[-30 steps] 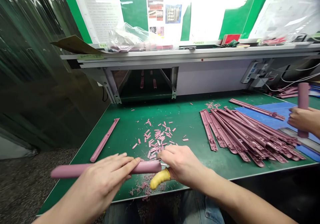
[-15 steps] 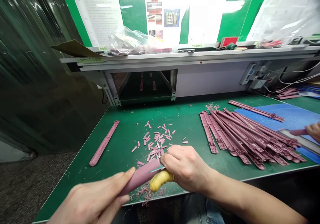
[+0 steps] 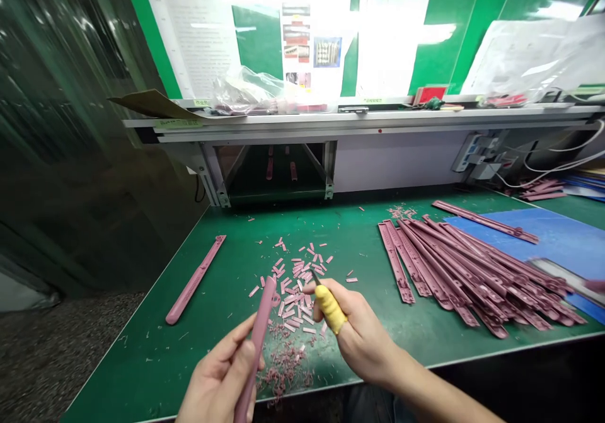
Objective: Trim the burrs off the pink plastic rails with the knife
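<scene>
A long pink plastic strip (image 3: pixel 258 341) is gripped in my left hand (image 3: pixel 224 369), tilted with its far end up over the green table. My right hand (image 3: pixel 357 331) is closed round a knife (image 3: pixel 316 277) with a dark blade; a yellow wrap (image 3: pixel 331 309) shows at the fingers. The blade points up and left, apart from the strip. Between and beyond my hands lie small pink pieces (image 3: pixel 295 268), with curly pink shavings (image 3: pixel 283 366) nearer the front edge. Another pink strip (image 3: pixel 196 281) lies alone on the left.
A fanned pile of pink strips (image 3: pixel 463 265) covers the right side, partly over a blue sheet (image 3: pixel 558 234). A metal-framed opening (image 3: pixel 278 171) is at the back under a shelf (image 3: pixel 293 120). The green table's (image 3: pixel 155 347) left edge borders the floor.
My left hand has turned the strip more upright. My right hand has drawn the knife away from it and turned the blade upward. The other person's hand at the right has left view.
</scene>
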Available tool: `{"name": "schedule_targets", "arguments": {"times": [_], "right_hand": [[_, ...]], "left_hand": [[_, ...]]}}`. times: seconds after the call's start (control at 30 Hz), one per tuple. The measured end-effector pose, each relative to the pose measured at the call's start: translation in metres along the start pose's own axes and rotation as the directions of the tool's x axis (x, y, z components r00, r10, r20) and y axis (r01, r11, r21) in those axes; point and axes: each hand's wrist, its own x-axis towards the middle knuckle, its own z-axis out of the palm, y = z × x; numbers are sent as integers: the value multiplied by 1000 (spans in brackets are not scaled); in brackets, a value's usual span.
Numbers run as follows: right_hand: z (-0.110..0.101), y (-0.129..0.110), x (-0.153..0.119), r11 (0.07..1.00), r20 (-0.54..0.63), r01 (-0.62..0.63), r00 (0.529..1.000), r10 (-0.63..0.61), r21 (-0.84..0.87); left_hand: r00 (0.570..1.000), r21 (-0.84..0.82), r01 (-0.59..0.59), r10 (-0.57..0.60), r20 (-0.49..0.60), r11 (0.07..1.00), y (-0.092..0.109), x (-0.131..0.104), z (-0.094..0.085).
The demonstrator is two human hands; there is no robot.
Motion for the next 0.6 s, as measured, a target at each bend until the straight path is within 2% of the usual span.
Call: {"name": "schedule_targets", "arguments": {"times": [0.07, 0.17, 0.27, 0.33, 0.4, 0.47, 0.6], "right_hand": [[8, 8, -7, 992, 41, -88, 996, 85, 93], [18, 14, -6, 999, 86, 25, 996, -27, 26], [22, 16, 7, 967, 6, 124, 992, -126, -225], [22, 17, 19, 896, -40, 107, 990, -138, -431], [21, 19, 29, 810, -27, 103, 989, -145, -577], [21, 21, 34, 755, 12, 125, 988, -153, -643], [22, 19, 33, 734, 40, 148, 986, -163, -663]], "left_hand": [[995, -73, 99, -100, -17, 992, -2, 9, 4], [980, -186, 197, -195, 26, 963, -7, 14, 8], [985, -241, 175, -172, 31, 955, -13, 14, 11], [988, -213, 153, -150, 28, 965, -16, 14, 12], [987, -166, 157, -151, 51, 974, -19, 14, 11], [984, -153, 171, -160, 82, 973, -19, 14, 10], [979, -169, 185, -167, 115, 968, -19, 13, 9]]}}
